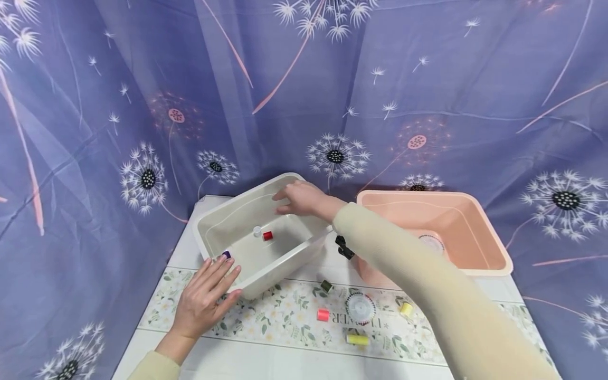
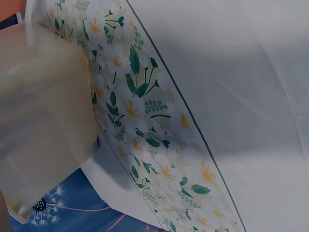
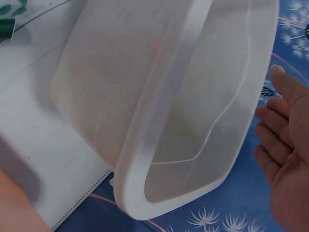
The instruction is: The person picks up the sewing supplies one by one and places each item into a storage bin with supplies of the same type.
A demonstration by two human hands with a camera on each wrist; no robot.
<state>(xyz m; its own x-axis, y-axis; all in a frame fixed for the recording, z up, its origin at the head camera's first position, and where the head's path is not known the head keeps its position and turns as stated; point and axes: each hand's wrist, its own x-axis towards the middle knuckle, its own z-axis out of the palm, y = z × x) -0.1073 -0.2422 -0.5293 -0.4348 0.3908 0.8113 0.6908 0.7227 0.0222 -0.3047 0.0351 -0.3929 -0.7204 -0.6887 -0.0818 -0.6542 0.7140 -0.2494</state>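
Note:
A whitish plastic bin (image 1: 271, 274) stands turned at an angle on the table. Inside it lie a red thread spool (image 1: 268, 236), a white spool (image 1: 257, 231) and a dark purple spool (image 1: 226, 255). My left hand (image 1: 204, 295) is at the bin's near left corner, fingers extended over the rim; whether it presses on it I cannot tell. Over the far right end of the bin is my right hand (image 1: 304, 199), holding nothing. In the right wrist view, that hand (image 3: 292, 140) appears beside the bin's rim (image 3: 133, 193) with its fingers loosely extended.
A pink bin (image 1: 486, 227) at right holds a round pin wheel (image 1: 432, 243). Before the bins lie another pin wheel (image 1: 360, 308), a dark green spool (image 1: 326, 286), a coral spool (image 1: 323, 315), two yellow spools (image 1: 357, 339) and a black item (image 1: 344, 248). Blue curtain (image 1: 285, 132) hangs behind.

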